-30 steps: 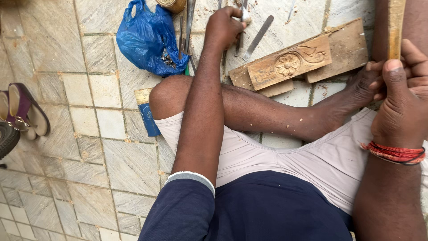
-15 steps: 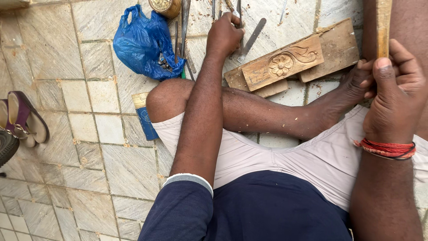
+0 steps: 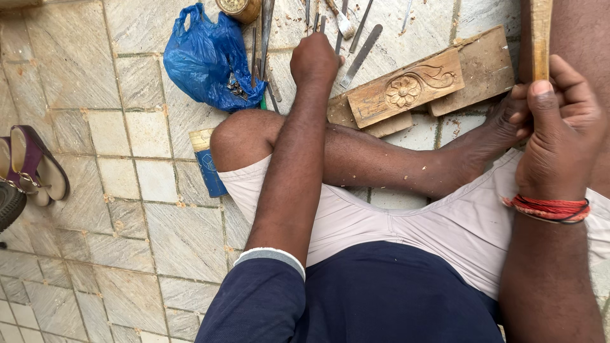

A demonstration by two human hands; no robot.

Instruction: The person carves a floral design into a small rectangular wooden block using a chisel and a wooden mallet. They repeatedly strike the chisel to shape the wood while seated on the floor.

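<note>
Left hand: the left hand (image 3: 316, 58) reaches to the far side of the floor, closed among the chisels (image 3: 359, 46); whether the fingers actually pinch one I cannot tell.
Right hand: the right hand (image 3: 559, 130) is wrapped tight round a wooden stick (image 3: 541, 35), held upright at the right edge.
Carved block: the carved wood block (image 3: 405, 89), with a flower cut into it, lies on a plank (image 3: 486, 67) just right of the left hand, by the bare foot (image 3: 505, 121).
Doing it well: to my eye, pick one blade cleanly by its shank, keeping fingers off the edges.
Floor: pale stone tiles (image 3: 127, 190), dusted with chips.
Around: blue plastic bag (image 3: 206, 60) far left, sandals (image 3: 35, 165) at the left edge.
</note>
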